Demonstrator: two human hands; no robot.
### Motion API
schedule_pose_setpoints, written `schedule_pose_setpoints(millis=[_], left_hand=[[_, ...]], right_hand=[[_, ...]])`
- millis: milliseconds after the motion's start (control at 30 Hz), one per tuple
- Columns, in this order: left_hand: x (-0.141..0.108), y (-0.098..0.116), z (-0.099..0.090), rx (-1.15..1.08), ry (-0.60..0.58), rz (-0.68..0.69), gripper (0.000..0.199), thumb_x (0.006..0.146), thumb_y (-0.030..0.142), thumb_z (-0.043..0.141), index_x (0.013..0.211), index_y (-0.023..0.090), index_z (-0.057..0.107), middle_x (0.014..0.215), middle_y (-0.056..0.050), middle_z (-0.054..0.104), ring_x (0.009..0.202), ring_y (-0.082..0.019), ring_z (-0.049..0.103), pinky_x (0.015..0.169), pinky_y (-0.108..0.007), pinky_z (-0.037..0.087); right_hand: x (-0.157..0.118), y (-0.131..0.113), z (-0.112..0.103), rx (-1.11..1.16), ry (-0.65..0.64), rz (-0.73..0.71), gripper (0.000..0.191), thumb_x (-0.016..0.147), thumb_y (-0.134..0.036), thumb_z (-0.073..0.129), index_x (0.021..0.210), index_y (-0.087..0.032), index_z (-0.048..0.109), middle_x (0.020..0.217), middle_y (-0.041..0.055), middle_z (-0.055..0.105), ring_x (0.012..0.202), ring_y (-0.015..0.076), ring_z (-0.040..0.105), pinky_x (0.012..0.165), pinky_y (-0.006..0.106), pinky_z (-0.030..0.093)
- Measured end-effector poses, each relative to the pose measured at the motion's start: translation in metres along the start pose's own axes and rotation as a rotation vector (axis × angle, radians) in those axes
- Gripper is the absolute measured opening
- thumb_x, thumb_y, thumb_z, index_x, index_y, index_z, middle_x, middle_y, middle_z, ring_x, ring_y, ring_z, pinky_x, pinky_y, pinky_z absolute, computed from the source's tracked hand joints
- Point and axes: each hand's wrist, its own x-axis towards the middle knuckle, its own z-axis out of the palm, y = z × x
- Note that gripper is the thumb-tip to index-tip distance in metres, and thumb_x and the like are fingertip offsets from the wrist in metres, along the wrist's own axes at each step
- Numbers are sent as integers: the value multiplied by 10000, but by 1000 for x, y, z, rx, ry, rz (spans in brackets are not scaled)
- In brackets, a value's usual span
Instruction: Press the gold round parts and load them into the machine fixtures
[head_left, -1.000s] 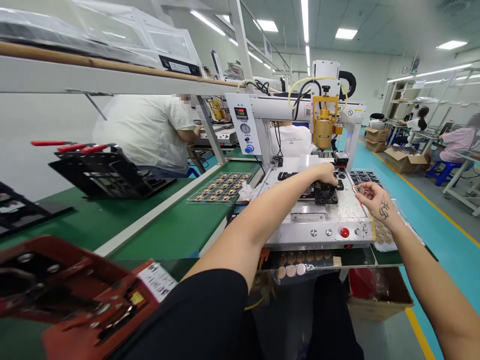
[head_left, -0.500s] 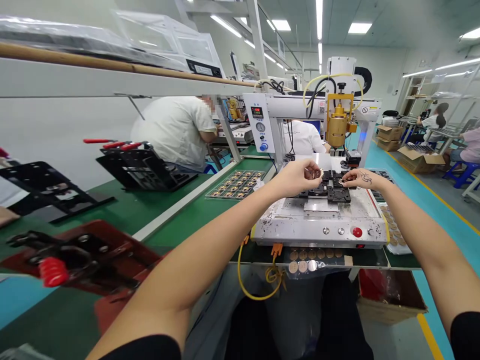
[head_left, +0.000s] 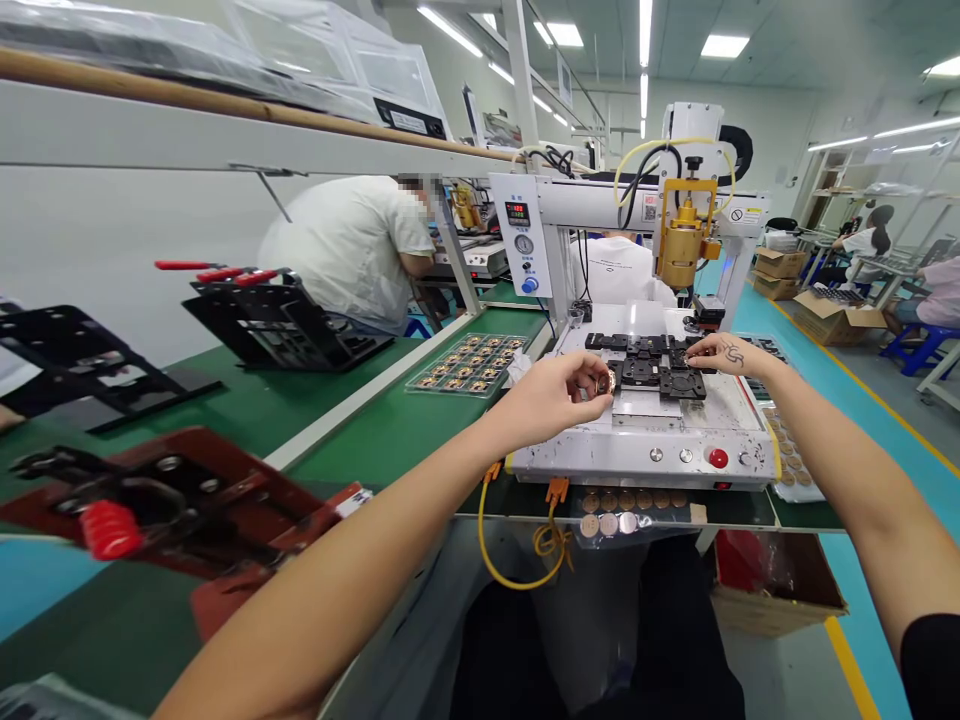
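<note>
My left hand (head_left: 559, 400) is closed on a small round gold-rimmed part (head_left: 606, 382), held just in front of the left side of the black fixture (head_left: 641, 372). My right hand (head_left: 721, 353) has its fingers pinched together at the fixture's right side; what they hold, if anything, is hidden. The fixture lies on the white bed of a benchtop machine (head_left: 600, 450). Above and behind my right hand hangs the machine's gold-coloured head (head_left: 684, 250).
Left of the machine lies a clear tray (head_left: 469, 364) of small gold parts. Round discs (head_left: 626, 500) in plastic lie under its front edge. A red-brown clamp fixture (head_left: 187, 500) and black clamp fixtures (head_left: 285, 315) stand at left. A co-worker (head_left: 337, 250) sits beyond the bench.
My left hand has drawn back leftward and toward me from the fixture, the round part still in its fingers. My right hand stays at the fixture's right side. The view has shifted slightly.
</note>
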Motion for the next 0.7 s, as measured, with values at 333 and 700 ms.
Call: schedule_pose_setpoints(millis=[333, 700], left_hand=[[-41, 15, 9, -157, 64, -6, 326, 864, 337, 762, 1167, 236, 693, 1136, -64, 786, 973, -211, 743, 968, -407, 631], [-121, -28, 76, -242, 108, -148, 314, 866, 301, 725, 1164, 220, 671, 956, -30, 751, 820, -186, 724, 820, -349, 638]], right_hand=[[-3, -9, 20, -53, 245, -25, 370, 900, -525, 827, 997, -172, 877, 865, 120, 781, 933, 313, 690, 891, 441, 552], [-210, -17, 84, -131, 771, 89, 310, 932, -542, 788, 971, -243, 714, 1040, 90, 637, 1010, 307, 608, 945, 491, 513]])
